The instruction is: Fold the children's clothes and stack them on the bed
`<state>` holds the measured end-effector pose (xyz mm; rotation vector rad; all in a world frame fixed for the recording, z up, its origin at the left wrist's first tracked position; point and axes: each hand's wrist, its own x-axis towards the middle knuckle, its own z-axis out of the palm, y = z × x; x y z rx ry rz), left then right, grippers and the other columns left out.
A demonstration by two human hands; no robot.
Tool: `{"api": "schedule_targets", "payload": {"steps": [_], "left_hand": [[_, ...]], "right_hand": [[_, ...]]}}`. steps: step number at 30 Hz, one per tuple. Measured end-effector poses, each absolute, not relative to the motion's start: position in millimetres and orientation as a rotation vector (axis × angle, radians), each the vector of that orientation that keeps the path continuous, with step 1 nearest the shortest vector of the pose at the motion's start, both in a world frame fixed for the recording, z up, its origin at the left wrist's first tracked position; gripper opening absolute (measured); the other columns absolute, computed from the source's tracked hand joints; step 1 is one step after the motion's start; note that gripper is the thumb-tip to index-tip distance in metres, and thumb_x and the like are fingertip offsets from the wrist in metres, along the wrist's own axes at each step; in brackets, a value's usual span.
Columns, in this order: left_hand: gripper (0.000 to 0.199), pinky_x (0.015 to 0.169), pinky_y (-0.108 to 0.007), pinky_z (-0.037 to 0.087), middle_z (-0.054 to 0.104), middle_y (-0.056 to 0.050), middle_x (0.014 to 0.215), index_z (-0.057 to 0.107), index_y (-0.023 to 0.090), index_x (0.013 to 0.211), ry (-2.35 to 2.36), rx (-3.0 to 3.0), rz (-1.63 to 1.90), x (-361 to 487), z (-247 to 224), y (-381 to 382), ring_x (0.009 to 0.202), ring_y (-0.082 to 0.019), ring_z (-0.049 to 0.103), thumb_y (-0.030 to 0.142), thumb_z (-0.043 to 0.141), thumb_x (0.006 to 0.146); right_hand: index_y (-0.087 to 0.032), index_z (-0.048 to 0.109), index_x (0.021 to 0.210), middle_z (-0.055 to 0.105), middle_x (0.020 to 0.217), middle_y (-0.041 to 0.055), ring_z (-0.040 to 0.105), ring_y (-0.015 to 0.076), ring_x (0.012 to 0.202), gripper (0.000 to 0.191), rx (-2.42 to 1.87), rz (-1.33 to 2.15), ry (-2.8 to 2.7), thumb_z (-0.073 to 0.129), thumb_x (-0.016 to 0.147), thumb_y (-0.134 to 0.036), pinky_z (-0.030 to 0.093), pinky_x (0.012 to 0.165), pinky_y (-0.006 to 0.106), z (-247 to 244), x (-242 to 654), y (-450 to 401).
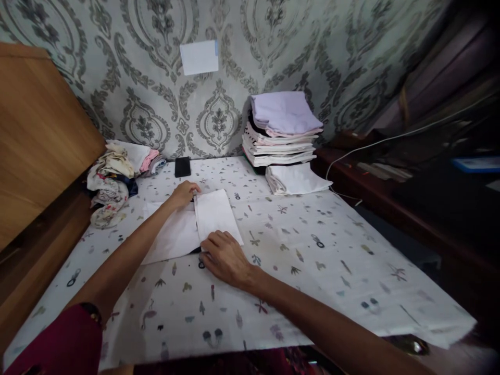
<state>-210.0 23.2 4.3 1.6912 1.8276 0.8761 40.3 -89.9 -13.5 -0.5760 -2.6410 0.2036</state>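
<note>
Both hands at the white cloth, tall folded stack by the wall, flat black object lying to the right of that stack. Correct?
Not quite: the head view shows the flat black object to the left of the folded stack. The rest holds: left hand and right hand at the white cloth, stack by the wall.

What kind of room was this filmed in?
Probably a room in a home: patterned wallpaper, a wooden cabinet, and a table under a printed cloth, with folded clothes stacked at the back.

Both hands [224,256] palm-down, fingers bent, arms extended
</note>
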Motion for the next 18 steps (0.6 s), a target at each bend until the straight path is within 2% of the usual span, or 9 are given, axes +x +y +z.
{"api": "schedule_targets", "payload": {"steps": [3,6,9,12,15,18], "left_hand": [[0.036,0.112,-0.043,0.038,0.065,-0.009,0.122,0.071,0.019,0.112,1.840,1.980,0.886,-197.5,4.0,9.9,0.124,-0.026,0.054,0.015,0.049,0.083],[0.045,0.118,-0.040,0.031,0.054,-0.010,0.147,0.055,0.019,0.137,1.668,2.322,0.658,-176.1,-3.7,-2.9,0.139,-0.024,0.045,0.033,0.040,0.097],[0.057,0.123,-0.039,0.018,0.033,-0.010,0.163,0.039,0.018,0.151,1.570,2.373,0.311,-160.8,-15.7,-3.9,0.152,-0.022,0.026,0.045,0.034,0.101],[0.065,0.124,-0.047,0.008,0.019,-0.011,0.167,0.028,0.019,0.156,1.620,2.316,0.134,-157.1,-24.5,9.1,0.155,-0.024,0.013,0.051,0.031,0.100],[0.064,0.123,-0.049,0.011,0.024,-0.012,0.166,0.032,0.020,0.153,1.656,2.262,0.178,-158.2,-27.3,27.9,0.155,-0.026,0.017,0.052,0.033,0.099],[0.053,0.117,-0.042,0.028,0.047,-0.016,0.153,0.051,0.017,0.137,1.668,2.215,0.448,-158.2,-25.5,45.0,0.142,-0.026,0.040,0.048,0.042,0.094]], "right_hand": [[-0.012,0.064,0.115,0.067,0.117,0.0161,0.057,0.0268,0.110,0.026,-0.529,0.247,-2.595,0.053,0.097,-0.027,0.044,0.092,0.041,-17.6,41.0,-87.7],[-0.008,0.050,0.141,0.050,0.149,0.0212,0.041,0.0302,0.141,0.053,-0.506,0.221,-2.676,0.047,0.101,-0.041,0.033,0.114,0.048,-25.7,39.6,-86.4],[-0.008,0.041,0.150,0.039,0.158,0.0191,0.029,0.0287,0.150,0.068,-0.525,0.239,-2.799,0.037,0.102,-0.056,0.023,0.122,0.050,-31.2,37.9,-87.6],[-0.008,0.038,0.152,0.034,0.160,0.0173,0.024,0.0277,0.152,0.071,-0.526,0.275,-2.857,0.032,0.102,-0.058,0.019,0.124,0.051,-30.4,37.4,-89.3],[-0.006,0.037,0.153,0.032,0.161,0.0172,0.021,0.0279,0.153,0.071,-0.518,0.299,-2.878,0.030,0.103,-0.057,0.018,0.125,0.053,-27.5,37.9,-90.0],[-0.006,0.036,0.153,0.031,0.162,0.0169,0.020,0.0280,0.153,0.071,-0.512,0.318,-2.871,0.030,0.103,-0.057,0.017,0.125,0.053,-25.6,39.6,-89.9]]}}
